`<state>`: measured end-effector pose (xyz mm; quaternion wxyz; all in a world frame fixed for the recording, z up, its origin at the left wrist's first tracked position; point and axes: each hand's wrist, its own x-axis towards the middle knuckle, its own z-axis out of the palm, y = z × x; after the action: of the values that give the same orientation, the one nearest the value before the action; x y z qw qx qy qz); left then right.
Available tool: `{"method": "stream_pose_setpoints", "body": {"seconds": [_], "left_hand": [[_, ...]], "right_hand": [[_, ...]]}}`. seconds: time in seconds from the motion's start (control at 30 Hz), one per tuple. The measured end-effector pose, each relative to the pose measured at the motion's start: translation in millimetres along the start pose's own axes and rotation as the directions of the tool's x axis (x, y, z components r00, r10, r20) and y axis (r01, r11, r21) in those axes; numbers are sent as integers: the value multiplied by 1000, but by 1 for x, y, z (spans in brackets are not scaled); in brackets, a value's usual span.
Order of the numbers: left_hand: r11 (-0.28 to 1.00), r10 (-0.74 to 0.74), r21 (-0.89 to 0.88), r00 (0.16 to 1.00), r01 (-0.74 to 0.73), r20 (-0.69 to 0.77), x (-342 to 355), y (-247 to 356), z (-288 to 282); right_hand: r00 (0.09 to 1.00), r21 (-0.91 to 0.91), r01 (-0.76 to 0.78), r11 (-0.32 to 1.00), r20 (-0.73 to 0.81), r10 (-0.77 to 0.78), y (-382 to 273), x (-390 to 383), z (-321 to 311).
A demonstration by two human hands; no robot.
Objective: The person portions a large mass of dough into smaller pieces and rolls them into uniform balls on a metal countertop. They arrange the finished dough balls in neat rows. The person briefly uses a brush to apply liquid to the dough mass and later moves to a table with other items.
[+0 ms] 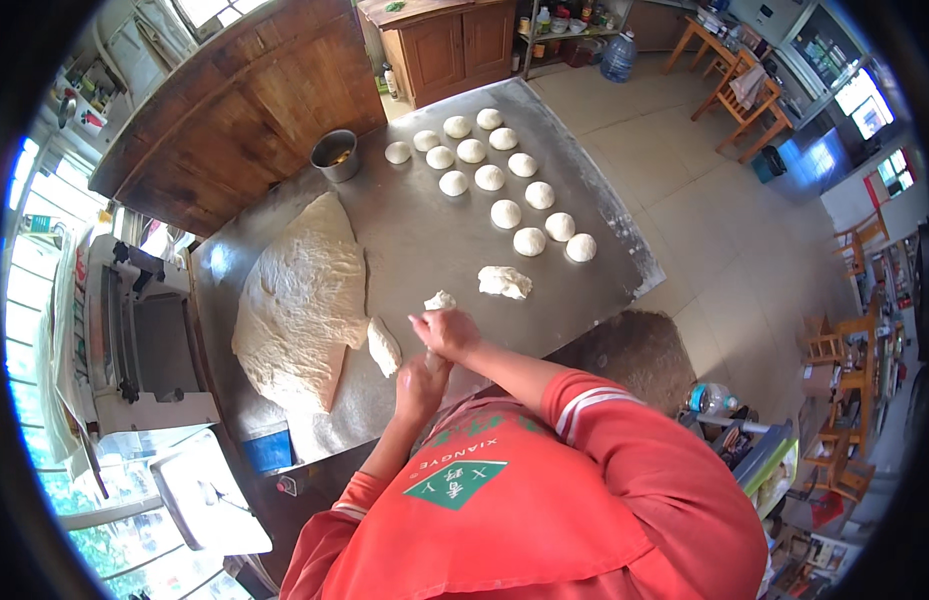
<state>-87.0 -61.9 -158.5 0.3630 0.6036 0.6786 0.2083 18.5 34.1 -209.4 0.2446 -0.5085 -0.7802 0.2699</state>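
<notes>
- White, soft dough piece (440, 299) is clenched in the right hand (447, 334), one end left protruding past the fist, over the grey metal surface (424, 240).
- Its lower end is grasped by the left hand (420, 387), curled just below; the fingers are partly hidden.
- Left of the hands, a pale oblong dough strip (384, 347) is laid beside a large cream dough slab (304, 300).
- Between the hands and the small round white dough balls (489, 177), a ragged white dough lump (504, 282) is placed.
</notes>
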Motion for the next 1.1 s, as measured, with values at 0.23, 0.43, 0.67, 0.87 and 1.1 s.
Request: {"method": "stream_pose_setpoints", "body": {"seconds": [0.23,0.43,0.67,0.87,1.1], "left_hand": [[888,-248,-431,956,161,-154,15,1,-21],[820,-10,-562,978,-112,-209,83,17,-17],[947,273,-241,925,-211,263,185,37,83],[897,352,221,921,-383,167,219,18,147],[975,141,-205,951,-85,275,175,-13,124]], "right_hand": [[961,-99,273,957,73,-267,65,-6,13],[843,367,-338,866,527,106,101,28,20],[512,683,-565,-464,731,451,160,-35,-89],[639,787,-599,149,356,682,203,20,-130],[980,13,192,981,48,-193,178,169,-82]]}}
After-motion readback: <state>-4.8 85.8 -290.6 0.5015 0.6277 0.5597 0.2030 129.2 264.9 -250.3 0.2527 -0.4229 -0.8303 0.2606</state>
